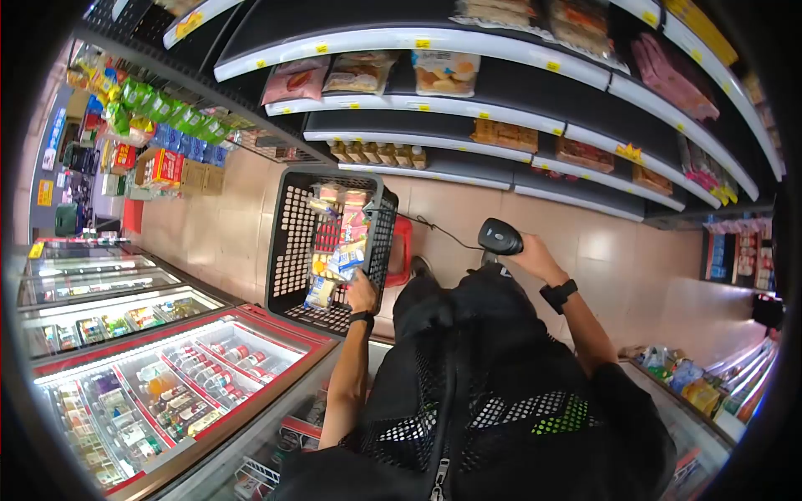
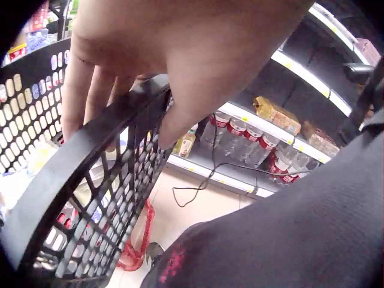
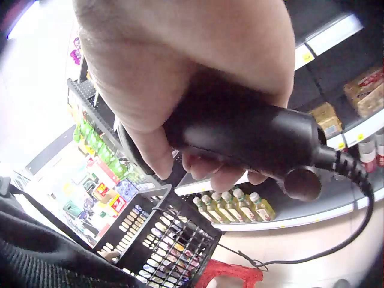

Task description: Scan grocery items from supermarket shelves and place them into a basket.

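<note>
A black shopping basket (image 1: 383,242) with several packaged goods (image 1: 349,255) inside is left of the person's legs. My left hand (image 1: 361,296) grips its near side; in the left wrist view this hand (image 2: 150,54) has its fingers over the rim (image 2: 66,162) on the inner side and its thumb outside. My right hand (image 1: 539,259) holds a black handheld scanner (image 1: 501,237) out to the right of the basket. The right wrist view shows the right hand (image 3: 186,66) curled round the scanner's handle (image 3: 252,135), a cable (image 3: 354,234) trailing from its end.
Shelves (image 1: 468,108) with bagged foods and bottles (image 1: 380,154) run across the front. A lit glass-topped freezer (image 1: 184,384) stands at the left. Beside the basket, a red plastic object (image 1: 401,250) is on the tiled floor (image 1: 601,246). The thin cable (image 1: 434,225) runs toward the basket.
</note>
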Motion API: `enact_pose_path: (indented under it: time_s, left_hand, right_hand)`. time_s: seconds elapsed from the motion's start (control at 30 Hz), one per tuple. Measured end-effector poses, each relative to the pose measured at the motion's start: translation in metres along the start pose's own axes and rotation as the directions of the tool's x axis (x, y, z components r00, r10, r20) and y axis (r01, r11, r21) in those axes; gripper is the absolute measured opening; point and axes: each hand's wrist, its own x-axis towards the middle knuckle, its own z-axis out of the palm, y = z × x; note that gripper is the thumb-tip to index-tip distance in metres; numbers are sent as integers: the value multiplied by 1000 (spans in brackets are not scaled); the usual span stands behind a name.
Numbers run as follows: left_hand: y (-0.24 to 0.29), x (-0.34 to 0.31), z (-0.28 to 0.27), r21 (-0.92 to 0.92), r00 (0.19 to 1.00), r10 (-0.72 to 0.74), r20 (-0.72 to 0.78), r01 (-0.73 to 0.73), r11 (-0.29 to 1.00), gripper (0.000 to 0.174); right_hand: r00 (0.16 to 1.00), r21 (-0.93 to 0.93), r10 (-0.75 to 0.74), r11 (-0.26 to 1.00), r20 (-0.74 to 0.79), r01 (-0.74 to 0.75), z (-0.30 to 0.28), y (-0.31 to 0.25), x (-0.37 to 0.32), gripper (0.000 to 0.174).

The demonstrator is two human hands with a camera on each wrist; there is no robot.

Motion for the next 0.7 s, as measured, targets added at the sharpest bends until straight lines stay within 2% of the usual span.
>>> enact_pose_path:
  time_s: [0.03, 0.1, 0.23, 0.37, 0.4, 0.43, 0.5, 0.63, 0.7]
  left_hand:
    - [-5, 12, 2, 35, 999, -38, 13, 38, 999, 40]
    - [-13, 18, 9, 106, 1000, -10, 28, 6, 994, 42]
    - [-17, 29, 10, 196, 994, -45, 95, 26, 980, 56]
    - [-11, 23, 8, 140, 997, -75, 30, 70, 988, 42]
    - [-11, 20, 8, 135, 997, -81, -12, 82, 987, 33]
    - [-7, 16, 10, 111, 995, -95, -42, 99, 989, 28]
    - [4, 13, 12, 102, 988, -135, -68, 142, 985, 24]
    - [6, 11, 20, 39, 989, -121, -84, 124, 991, 24]
    - [9, -1, 29, 58, 991, -114, -72, 118, 991, 23]
  right_hand:
    - [999, 27, 17, 999, -27, -16, -9, 11, -16, 40]
    - [993, -21, 41, 999, -106, -44, -25, 24, -27, 40]
    - [983, 20, 108, 994, -146, -106, -68, 46, -62, 40]
    - [985, 55, 102, 994, -142, -95, -84, 74, -70, 39]
    - [985, 54, 102, 994, -142, -95, -84, 69, -70, 39]
    - [990, 33, 106, 994, -93, -103, -91, 68, -74, 39]
    - [993, 12, 96, 995, -63, -95, -101, 69, -71, 39]
    - [994, 36, 99, 995, -46, -97, -99, 72, -78, 40]
    - [998, 68, 46, 997, -53, -42, -100, 77, -73, 39]
